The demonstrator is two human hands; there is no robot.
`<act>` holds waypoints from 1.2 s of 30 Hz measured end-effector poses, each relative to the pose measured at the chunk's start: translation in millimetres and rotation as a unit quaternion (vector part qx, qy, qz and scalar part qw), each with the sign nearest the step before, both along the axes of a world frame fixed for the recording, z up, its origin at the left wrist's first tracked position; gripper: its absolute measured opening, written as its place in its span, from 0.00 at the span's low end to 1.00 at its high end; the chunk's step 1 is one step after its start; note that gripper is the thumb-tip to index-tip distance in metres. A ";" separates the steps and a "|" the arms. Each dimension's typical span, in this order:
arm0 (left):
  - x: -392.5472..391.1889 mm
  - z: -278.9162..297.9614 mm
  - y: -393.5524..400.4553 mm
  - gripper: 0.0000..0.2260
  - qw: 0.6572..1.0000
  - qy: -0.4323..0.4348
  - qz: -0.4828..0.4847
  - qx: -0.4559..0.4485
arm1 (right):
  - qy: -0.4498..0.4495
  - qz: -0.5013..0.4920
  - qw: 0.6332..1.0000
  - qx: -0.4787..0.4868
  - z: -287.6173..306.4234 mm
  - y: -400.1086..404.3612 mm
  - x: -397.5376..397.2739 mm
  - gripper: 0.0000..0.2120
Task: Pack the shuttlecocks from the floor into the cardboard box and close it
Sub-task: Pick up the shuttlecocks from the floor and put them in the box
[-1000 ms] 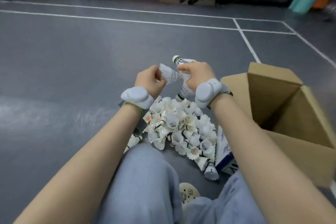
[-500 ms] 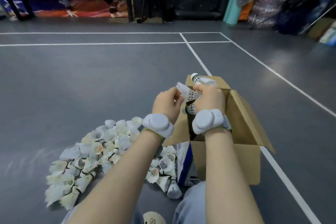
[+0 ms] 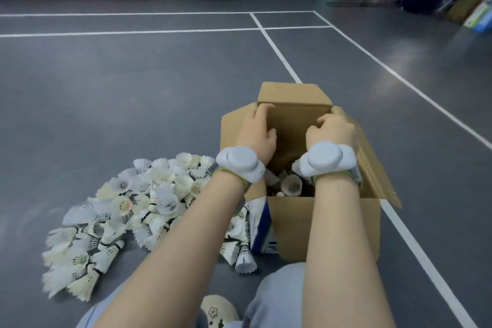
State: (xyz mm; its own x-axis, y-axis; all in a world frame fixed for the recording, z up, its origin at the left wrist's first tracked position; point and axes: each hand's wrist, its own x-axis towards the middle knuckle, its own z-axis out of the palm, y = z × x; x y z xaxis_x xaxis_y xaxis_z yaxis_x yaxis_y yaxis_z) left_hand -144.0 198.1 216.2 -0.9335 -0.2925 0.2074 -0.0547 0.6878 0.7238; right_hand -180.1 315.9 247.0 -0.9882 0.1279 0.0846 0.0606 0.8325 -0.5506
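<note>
Both hands over the open cardboard box (image 3: 327, 224), right of frame centre.
Left hand (image 3: 259, 132) loose-fingered, right hand (image 3: 331, 129) curled, grip unclear; shuttlecocks (image 3: 127, 210) piled lower left, some (image 3: 291, 185) inside.

Both hands are now hanging over the open cardboard box (image 3: 327, 224), where a second ago they were raised in front of the person, working shuttlecocks together. The stack the right hand (image 3: 332, 129) was gripping half a second ago is no longer showing in its fingers, which are curling down with nothing visible in them. The left hand (image 3: 259, 132) is spreading its fingers toward the box's far wall at 12 o'clock, its shuttlecock gone too. The view is swinging right: the pile of shuttlecocks (image 3: 127, 216) is now lying at 9 o'clock of the box, the box sitting straight ahead.
</note>
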 end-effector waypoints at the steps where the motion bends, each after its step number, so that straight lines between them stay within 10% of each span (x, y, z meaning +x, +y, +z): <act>1: 2.0 1.6 -4.6 0.19 1.000 -0.003 0.013 0.004 | -0.001 0.007 1.000 -0.001 0.8 -3.3 0.5 0.12; 19: 127.8 -15.3 -175.0 0.12 0.983 -0.105 0.151 0.015 | -0.132 0.362 0.921 0.053 -36.1 -192.5 80.1 0.13; 26: 258.2 -136.1 -280.8 0.11 0.908 -0.296 0.294 0.032 | -0.307 0.465 0.810 0.185 -164.9 -272.5 134.8 0.16; 36: 319.9 -279.3 -285.6 0.26 0.821 -0.400 0.398 0.082 | -0.345 0.488 0.786 0.156 -315.2 -296.3 169.6 0.16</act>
